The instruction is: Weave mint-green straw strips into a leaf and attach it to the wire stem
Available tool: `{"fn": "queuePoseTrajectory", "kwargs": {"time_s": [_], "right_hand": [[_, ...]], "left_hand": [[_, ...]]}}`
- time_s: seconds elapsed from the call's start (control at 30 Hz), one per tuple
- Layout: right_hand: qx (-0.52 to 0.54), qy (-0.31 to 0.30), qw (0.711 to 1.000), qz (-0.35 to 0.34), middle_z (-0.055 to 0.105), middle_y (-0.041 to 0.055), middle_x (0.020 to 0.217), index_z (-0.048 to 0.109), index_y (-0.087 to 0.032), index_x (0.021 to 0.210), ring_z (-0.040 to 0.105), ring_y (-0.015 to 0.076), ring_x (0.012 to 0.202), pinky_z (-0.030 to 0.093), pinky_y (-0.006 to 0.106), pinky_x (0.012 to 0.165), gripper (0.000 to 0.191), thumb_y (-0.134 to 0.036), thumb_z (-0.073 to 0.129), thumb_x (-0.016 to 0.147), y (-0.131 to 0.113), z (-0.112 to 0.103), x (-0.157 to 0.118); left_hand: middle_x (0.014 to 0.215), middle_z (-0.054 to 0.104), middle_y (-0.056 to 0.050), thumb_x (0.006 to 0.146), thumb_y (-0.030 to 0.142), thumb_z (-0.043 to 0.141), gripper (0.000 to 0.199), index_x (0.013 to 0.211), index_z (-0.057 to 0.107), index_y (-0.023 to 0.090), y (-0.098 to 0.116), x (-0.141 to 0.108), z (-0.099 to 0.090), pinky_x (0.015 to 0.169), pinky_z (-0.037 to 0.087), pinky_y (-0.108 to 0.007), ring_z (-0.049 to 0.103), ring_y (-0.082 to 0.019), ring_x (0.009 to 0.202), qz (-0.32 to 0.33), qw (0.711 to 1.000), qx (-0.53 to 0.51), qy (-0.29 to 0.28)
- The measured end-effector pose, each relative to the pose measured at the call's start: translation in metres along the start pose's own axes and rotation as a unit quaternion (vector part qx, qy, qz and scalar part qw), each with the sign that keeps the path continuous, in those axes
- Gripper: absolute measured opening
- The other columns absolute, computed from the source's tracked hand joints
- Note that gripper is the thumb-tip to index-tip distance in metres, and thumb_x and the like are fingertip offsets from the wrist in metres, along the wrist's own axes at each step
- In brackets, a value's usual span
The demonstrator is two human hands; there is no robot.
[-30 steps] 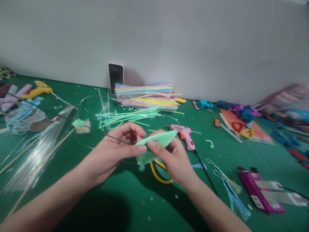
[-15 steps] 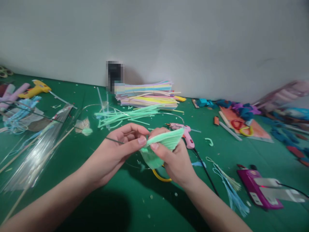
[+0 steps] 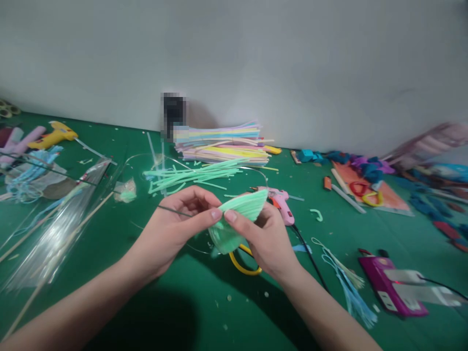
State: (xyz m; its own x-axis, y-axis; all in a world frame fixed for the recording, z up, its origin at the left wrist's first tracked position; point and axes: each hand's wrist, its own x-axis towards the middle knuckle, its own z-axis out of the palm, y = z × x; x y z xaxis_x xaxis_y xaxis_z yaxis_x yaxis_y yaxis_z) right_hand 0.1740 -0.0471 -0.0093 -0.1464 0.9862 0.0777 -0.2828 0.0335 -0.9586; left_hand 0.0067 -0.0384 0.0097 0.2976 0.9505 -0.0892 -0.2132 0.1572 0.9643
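My right hand [image 3: 272, 239] is closed on a mint-green ribbed leaf shape [image 3: 246, 207], apparently built from pipe cleaners laid side by side, thumb on its near face. My left hand [image 3: 171, 229] pinches at the left end of that leaf, thumb against fingers. A thin dark stem [image 3: 168, 210] runs through the left hand toward the leaf; its far end is hidden by the fingers. Below the leaf lies a yellow ring-shaped handle [image 3: 241, 269], partly covered by my right hand. Behind the right hand rests a pink glue gun [image 3: 281, 201].
Loose green pipe cleaners [image 3: 197, 175] lie before a multicoloured bundle [image 3: 223, 146] at the wall. A yellow glue gun [image 3: 54, 135] and clear plastic sleeves [image 3: 54, 243] are left. At right are a purple box [image 3: 391, 287], blue tassels [image 3: 351, 287] and red-and-yellow-handled scissors [image 3: 373, 198].
The leaf and my right hand have shifted slightly left, and the leaf has tilted a little. More of the yellow handle shows beneath. My left hand has barely moved.
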Motion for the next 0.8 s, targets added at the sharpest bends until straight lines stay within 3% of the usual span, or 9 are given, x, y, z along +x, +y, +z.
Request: {"fn": "queuePoseTrajectory", "kwargs": {"time_s": [0.23, 0.43, 0.57, 0.8], "right_hand": [[0.038, -0.040, 0.998, 0.040, 0.074, 0.0001, 0.084, 0.075, -0.023, 0.088, 0.066, 0.0143, 0.078, 0.054, 0.028, 0.073, 0.013, -0.027, 0.078, 0.076, -0.0030, -0.0040, 0.0019], [0.017, 0.019, 0.999, 0.028, 0.073, -0.0007, 0.083, 0.074, -0.025, 0.085, 0.065, 0.0135, 0.073, 0.054, 0.027, 0.067, 0.014, -0.030, 0.081, 0.074, -0.0021, -0.0043, 0.0049], [0.001, 0.022, 1.000, 0.014, 0.074, -0.0019, 0.082, 0.076, -0.028, 0.088, 0.064, 0.0114, 0.069, 0.053, 0.024, 0.063, 0.011, -0.030, 0.078, 0.078, -0.0009, -0.0051, 0.0049], [-0.026, 0.043, 0.999, 0.000, 0.074, 0.0007, 0.083, 0.076, -0.026, 0.088, 0.064, 0.0144, 0.072, 0.053, 0.027, 0.064, 0.013, -0.034, 0.076, 0.079, -0.0015, -0.0051, 0.0038]], "left_hand": [[0.079, 0.062, 0.003, 0.081, 0.023, 0.075, 0.010, 0.084, 0.067, 0.020, 0.0016, 0.0011, -0.0017, 0.072, 0.042, -0.017, 0.054, -0.009, 0.078, -0.021, 1.000, -0.023, -0.005], [0.081, 0.063, 0.002, 0.078, 0.024, 0.077, 0.012, 0.084, 0.068, 0.021, 0.0013, 0.0022, -0.0022, 0.073, 0.043, -0.019, 0.055, -0.010, 0.078, -0.033, 0.999, 0.000, -0.017], [0.076, 0.062, 0.003, 0.076, 0.026, 0.078, 0.013, 0.076, 0.067, 0.019, 0.0010, 0.0043, -0.0010, 0.069, 0.042, -0.021, 0.054, -0.011, 0.072, -0.071, 0.996, 0.031, -0.043], [0.077, 0.063, 0.002, 0.078, 0.029, 0.077, 0.013, 0.077, 0.068, 0.020, 0.0015, 0.0039, -0.0026, 0.070, 0.042, -0.020, 0.053, -0.011, 0.073, -0.052, 0.997, 0.051, -0.027]]}}
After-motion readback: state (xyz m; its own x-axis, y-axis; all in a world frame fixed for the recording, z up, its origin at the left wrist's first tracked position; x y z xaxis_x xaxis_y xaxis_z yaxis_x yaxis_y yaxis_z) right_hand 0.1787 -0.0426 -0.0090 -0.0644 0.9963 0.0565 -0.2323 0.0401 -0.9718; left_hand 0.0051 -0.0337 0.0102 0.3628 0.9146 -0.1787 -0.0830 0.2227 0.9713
